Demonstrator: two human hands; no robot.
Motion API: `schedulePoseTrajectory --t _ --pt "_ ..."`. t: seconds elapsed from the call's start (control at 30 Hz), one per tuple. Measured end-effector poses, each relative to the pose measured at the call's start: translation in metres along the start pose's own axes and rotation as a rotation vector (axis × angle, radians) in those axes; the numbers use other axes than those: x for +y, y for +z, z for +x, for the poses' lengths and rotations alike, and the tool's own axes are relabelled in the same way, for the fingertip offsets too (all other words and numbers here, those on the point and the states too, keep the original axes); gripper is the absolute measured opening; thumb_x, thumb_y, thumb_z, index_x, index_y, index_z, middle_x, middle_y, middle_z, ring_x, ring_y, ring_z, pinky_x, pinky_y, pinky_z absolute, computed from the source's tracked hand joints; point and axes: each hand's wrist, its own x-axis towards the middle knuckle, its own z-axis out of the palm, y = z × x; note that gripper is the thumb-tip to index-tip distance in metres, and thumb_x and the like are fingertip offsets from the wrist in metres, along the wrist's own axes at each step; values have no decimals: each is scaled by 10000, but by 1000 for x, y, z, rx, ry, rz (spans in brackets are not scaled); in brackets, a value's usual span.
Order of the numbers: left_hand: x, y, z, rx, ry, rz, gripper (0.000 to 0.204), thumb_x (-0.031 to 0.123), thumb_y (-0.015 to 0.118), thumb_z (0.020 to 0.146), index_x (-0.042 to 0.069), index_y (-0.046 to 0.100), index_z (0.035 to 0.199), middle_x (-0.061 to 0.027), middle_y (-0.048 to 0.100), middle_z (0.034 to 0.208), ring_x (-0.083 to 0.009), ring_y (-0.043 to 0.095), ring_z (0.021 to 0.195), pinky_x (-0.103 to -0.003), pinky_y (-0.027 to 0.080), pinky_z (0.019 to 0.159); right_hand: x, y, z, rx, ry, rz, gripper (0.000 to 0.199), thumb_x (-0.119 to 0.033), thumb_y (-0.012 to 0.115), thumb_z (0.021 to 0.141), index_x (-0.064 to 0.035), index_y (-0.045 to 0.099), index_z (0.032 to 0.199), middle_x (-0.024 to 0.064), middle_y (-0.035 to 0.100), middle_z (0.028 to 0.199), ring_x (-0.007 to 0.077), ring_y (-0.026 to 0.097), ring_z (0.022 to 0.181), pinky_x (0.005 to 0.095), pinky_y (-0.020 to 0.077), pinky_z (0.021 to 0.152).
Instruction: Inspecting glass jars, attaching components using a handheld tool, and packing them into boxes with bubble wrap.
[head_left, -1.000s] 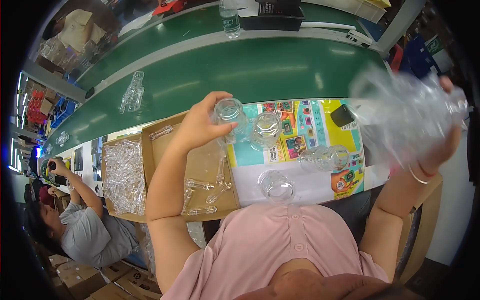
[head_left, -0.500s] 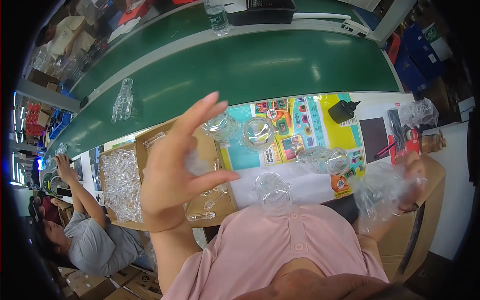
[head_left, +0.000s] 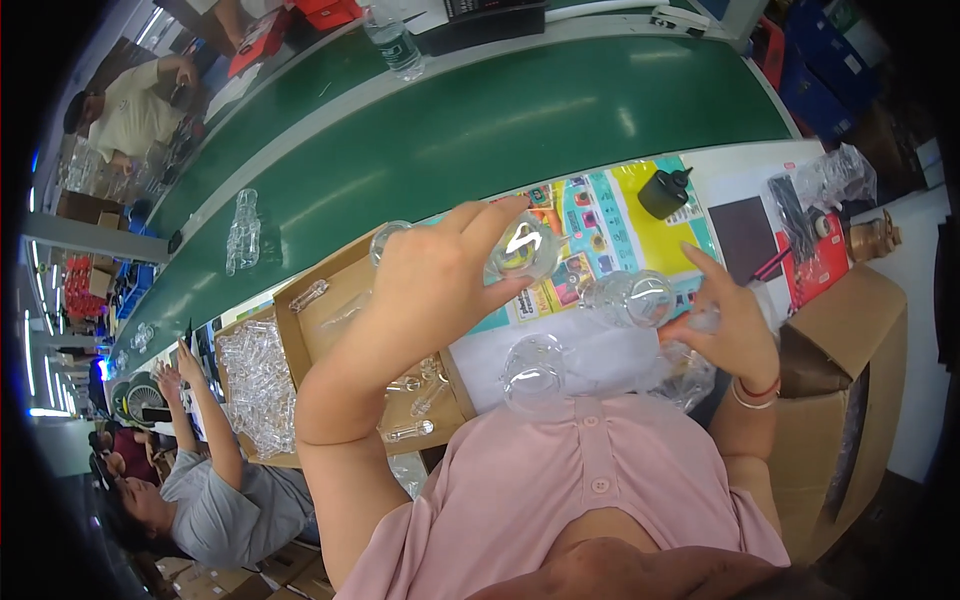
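Left hand [head_left: 450,262] around glass vessel [head_left: 528,250], grip uncertain; right hand [head_left: 735,338] open, four o'clock of clear jar [head_left: 630,298]; likely fragile, slick; grasp mid-body

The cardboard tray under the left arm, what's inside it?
Small clear pieces lie in the tray: one near its far left corner, more toward the person's body. The left forearm covers part of it, so what lies right under there can't be seen.

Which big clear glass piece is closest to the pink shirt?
The glass piece on white paper, just beyond the shirt; others sit farther off, including two by the left hand and one by the right hand.
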Motion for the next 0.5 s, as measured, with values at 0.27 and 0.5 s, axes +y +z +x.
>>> schedulePoseTrajectory --t 0.27,0.5 --pt "8 35 34 -145 -60 32 649 236 735 640 96 447 1205 -123 575 1028 -281 608 789 -359 496 640 -17 17 25 -118 -117 -62 634 -258 797 559 -48 548 1104 133 627 930 268 609 751 313 474 678" --pt "-2 -13 3 120 -108 123 773 321 757 596 107 412 1254 -126 515 1187 -294 578 944 -360 498 726 4 -1 29 172 -85 69 495 -191 754 614 -29 553 1037 149 627 927 278 622 828 303 478 718"
